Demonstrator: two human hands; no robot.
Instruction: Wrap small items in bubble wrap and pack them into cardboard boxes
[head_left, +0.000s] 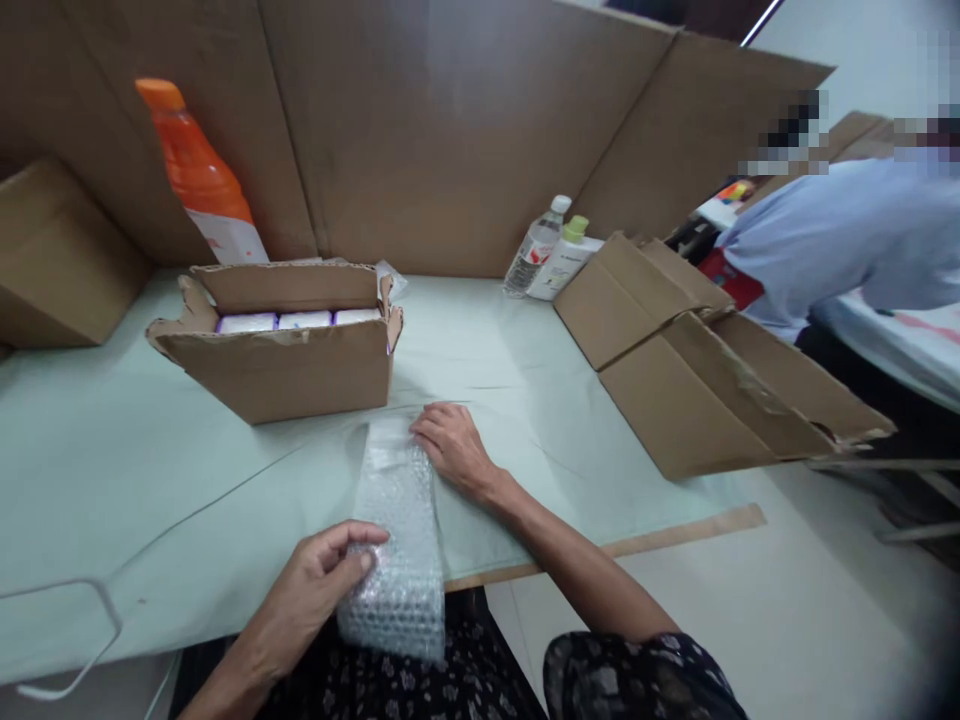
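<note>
A strip of clear bubble wrap (401, 520) lies over the front edge of the table, its lower end hanging above my lap. My left hand (330, 570) is closed on its left edge, thumb and forefinger on the plastic. At the upper right corner of the strip, my right hand (454, 450) is closed with its fingertips on the edge; its thumb is hidden. Just beyond the strip stands an open cardboard box (300, 375) with several white and purple packs (305, 320) inside.
Cardboard boxes (652, 390) stand to the right, another box (60, 270) at the far left. Along the cardboard wall (465, 130) are an orange bottle (202, 170), a clear bottle (534, 250) and a white bottle (561, 265). A person in a blue shirt (847, 220) is at the right.
</note>
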